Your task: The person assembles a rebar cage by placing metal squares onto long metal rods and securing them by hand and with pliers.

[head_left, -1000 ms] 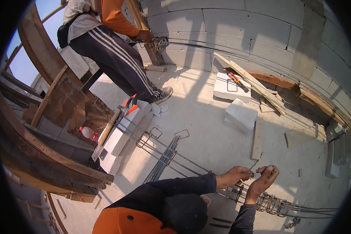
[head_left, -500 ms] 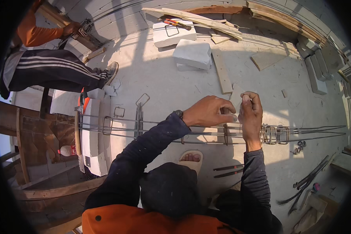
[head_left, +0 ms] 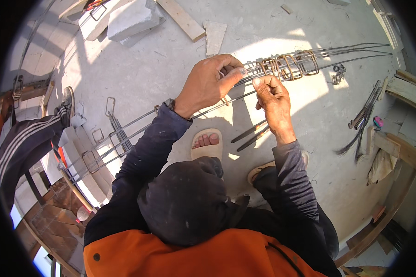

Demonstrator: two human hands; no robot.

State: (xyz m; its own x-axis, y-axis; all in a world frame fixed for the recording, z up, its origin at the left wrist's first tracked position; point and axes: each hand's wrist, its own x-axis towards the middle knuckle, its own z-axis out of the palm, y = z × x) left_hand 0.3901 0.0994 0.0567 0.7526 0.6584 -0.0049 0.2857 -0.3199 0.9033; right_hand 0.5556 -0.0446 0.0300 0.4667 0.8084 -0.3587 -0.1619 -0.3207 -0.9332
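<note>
My left hand (head_left: 212, 85) is bent over the long steel reinforcing bars (head_left: 138, 123), its thumb and fingers pinched together. My right hand (head_left: 273, 105) is closed too, thumb against fingertips, on the near side of the bars. Anything between the fingertips is too small to make out. Just past my hands, several rectangular steel stirrups (head_left: 289, 67) hang around the bars, bunched toward the right. Below the bars, a tool's two dark handles (head_left: 248, 137) lie on the floor, partly in shadow.
Small wire coils (head_left: 338, 75) and a bundle of dark wire (head_left: 363, 117) lie to the right. White blocks (head_left: 133, 19) and a wooden board (head_left: 182, 21) are at the far side. At left stretches a co-worker's leg (head_left: 32, 138); a wooden-edged saw (head_left: 78, 191) leans near blocks.
The view has turned and shifted, so the bars now slant up to the right. My right hand has come down to the near side of the bars; my left fingers have closed into a pinch.
</note>
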